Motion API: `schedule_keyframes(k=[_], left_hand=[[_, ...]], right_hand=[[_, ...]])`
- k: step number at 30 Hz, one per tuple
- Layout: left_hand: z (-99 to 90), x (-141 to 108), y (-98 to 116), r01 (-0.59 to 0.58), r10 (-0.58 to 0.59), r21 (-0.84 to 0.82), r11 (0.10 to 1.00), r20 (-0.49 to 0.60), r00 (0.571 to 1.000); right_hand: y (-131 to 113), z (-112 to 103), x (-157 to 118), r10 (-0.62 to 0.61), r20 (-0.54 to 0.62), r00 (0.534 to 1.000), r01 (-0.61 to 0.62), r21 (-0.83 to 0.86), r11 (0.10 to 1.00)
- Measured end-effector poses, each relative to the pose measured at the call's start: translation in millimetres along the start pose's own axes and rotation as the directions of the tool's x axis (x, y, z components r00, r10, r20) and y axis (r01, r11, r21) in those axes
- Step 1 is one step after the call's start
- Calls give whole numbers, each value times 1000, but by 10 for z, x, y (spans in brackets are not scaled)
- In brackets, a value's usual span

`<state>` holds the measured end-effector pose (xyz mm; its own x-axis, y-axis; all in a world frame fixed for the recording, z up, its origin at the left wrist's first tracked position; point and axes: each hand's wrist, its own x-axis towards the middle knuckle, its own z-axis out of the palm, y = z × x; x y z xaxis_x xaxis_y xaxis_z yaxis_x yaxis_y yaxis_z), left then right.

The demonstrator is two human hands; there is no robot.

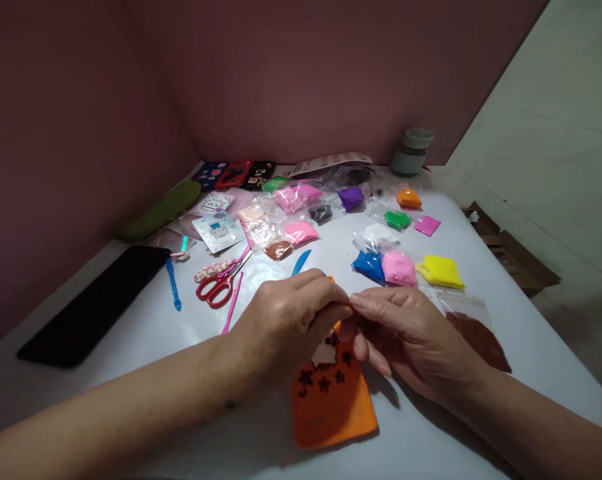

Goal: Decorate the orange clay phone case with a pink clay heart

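My left hand (285,320) and my right hand (405,330) meet fingertip to fingertip above an orange flat piece (333,420). The fingers of both are pinched together, and whatever they hold is too small or hidden to make out. On the orange piece, dark brown star shapes (324,385) surround a pale figure (325,355); its upper part is partly covered by my hands. A blue tool (301,262) lies just beyond my left hand. To the right sits a clear bag of brown clay (475,340).
Bags of blue (368,267), pink (399,269) and yellow clay (441,271) lie beyond my right hand. Red-handled scissors (215,291), a pink stick (233,303) and a black slab (95,307) are at left. A jar (411,155) stands at the back.
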<state>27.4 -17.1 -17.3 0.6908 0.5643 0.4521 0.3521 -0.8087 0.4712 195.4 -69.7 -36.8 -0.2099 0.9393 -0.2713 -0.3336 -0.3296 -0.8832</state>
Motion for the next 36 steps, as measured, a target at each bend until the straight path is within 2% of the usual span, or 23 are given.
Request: schedule_keyframes(k=[7, 13, 21, 28, 36], left_hand=[[-52, 32, 23, 54, -54, 22, 998, 29, 998], [-122, 3, 4, 135, -135, 15, 991, -26, 991], [-11, -28, -28, 72, -76, -66, 995, -60, 995], [46, -36, -3, -29, 23, -51, 998, -114, 993], [42, -76, -32, -110, 109, -8, 994, -112, 988]], right_hand=[[4, 7, -2, -5, -36, 999, 5, 9, 1000], [2, -7, 15, 9, -63, 998, -5, 64, 998], [14, -15, 22, 20, -30, 999, -18, 73, 997], [19, -19, 1, 30, -11, 999, -29, 64, 998], [10, -18, -10, 42, 16, 999, -43, 70, 997]])
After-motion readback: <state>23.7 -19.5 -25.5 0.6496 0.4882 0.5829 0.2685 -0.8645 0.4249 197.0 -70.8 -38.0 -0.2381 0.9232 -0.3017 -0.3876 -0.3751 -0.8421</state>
